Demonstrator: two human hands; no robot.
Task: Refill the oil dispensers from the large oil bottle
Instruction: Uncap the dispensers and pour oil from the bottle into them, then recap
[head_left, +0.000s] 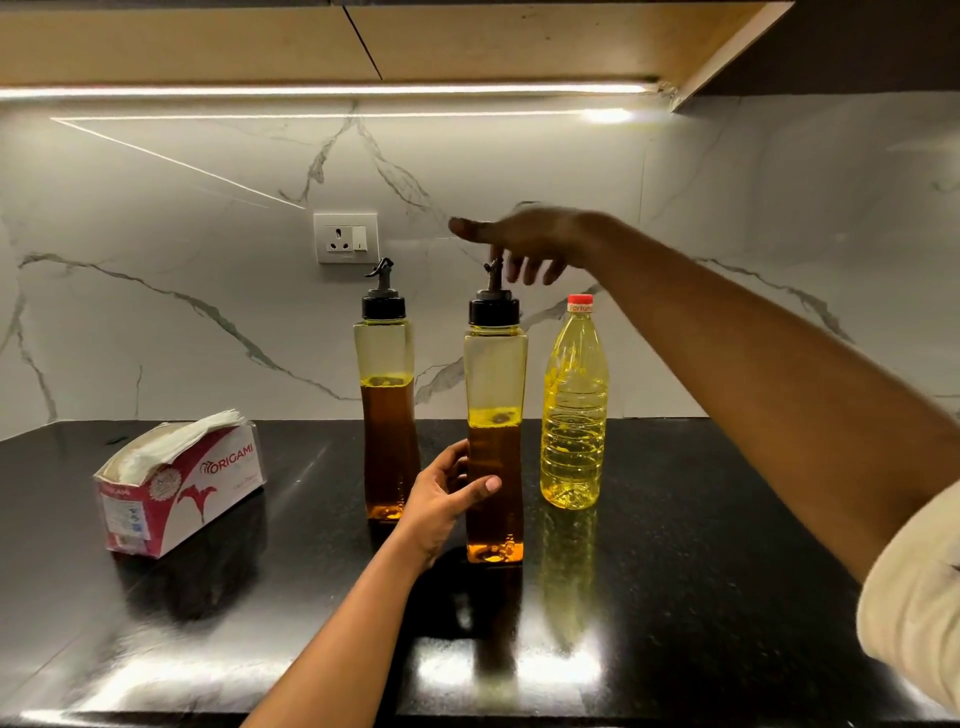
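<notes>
Two tall clear oil dispensers with black spout caps stand on the black counter. The rear dispenser (387, 410) is about half full of amber oil. My left hand (447, 493) grips the lower body of the front dispenser (494, 415), thumb across its face. My right hand (519, 244) hovers just above that dispenser's spout, fingers loosely spread, blurred, holding nothing. The large oil bottle (574, 410), clear plastic with yellow oil and a red cap, stands upright just right of the front dispenser.
A red and white tissue box (176, 483) lies tilted on the counter (727, 545) at the left. A marble backsplash with a wall socket (345, 238) rises behind the bottles. Cabinets hang overhead.
</notes>
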